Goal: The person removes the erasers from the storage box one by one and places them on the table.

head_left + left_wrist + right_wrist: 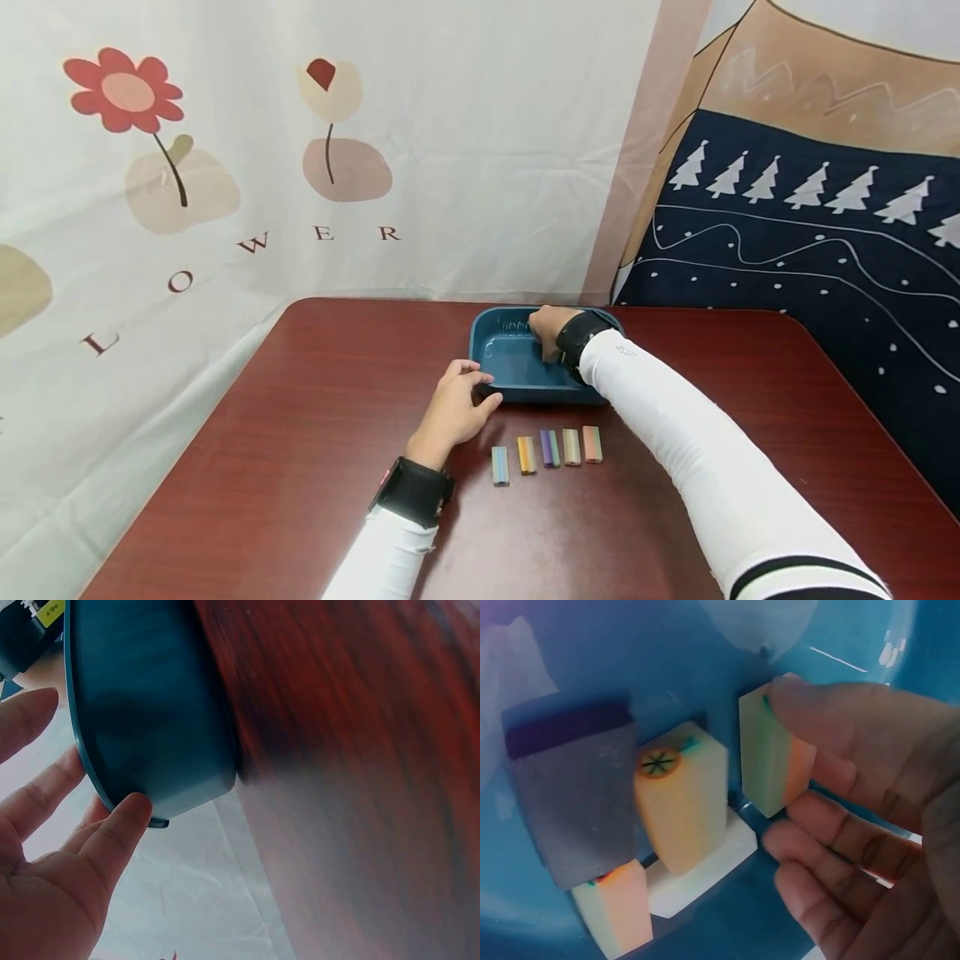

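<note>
A dark teal tray (517, 379) sits on the red-brown table (300, 433). My right hand (546, 329) reaches into its far side. In the right wrist view this hand (791, 784) pinches a green-and-orange block (769, 761) between thumb and fingers. Beside it in the tray (840, 645) lie a cream block with an orange-slice picture (682, 806), a grey-and-purple block (570, 799), a white block (705, 874) and an orange-and-cream block (615, 919). My left hand (478, 390) rests at the tray's near left corner, fingers fairly straight, thumb (124, 821) touching the outer wall (150, 712).
Several coloured blocks (550, 447) lie in a row on the table just in front of the tray. A flower-print cloth (262, 167) hangs behind the table and a dark tree-print cloth (810, 250) to the right. The table edges run close on the left and right.
</note>
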Demonstrator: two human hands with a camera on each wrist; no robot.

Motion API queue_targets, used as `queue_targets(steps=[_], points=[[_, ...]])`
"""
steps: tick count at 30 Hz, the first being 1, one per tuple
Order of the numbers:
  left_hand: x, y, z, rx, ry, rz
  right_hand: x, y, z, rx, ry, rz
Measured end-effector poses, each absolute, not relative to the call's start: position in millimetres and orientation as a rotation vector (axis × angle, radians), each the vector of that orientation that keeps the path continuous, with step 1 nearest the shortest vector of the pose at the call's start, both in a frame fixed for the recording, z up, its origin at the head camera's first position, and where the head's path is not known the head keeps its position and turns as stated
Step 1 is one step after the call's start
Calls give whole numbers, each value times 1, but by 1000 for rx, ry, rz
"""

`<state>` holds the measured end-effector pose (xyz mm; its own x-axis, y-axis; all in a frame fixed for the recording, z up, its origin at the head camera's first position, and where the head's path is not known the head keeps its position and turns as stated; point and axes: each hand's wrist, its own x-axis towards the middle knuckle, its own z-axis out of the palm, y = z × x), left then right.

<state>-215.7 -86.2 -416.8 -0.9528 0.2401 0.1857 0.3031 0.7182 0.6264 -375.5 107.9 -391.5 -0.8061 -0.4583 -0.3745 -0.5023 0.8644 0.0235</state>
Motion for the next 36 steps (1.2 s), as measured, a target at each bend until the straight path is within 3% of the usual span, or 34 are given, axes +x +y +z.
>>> queue_targets(steps=[12,36], points=[[-214,-82,-416,-485,-2799,-1042,-363,116,-365,-690,2650,-7],[-212,-86,-418,-488,-2791,-1032,-307,160,-351,-1009,2786,-474]])
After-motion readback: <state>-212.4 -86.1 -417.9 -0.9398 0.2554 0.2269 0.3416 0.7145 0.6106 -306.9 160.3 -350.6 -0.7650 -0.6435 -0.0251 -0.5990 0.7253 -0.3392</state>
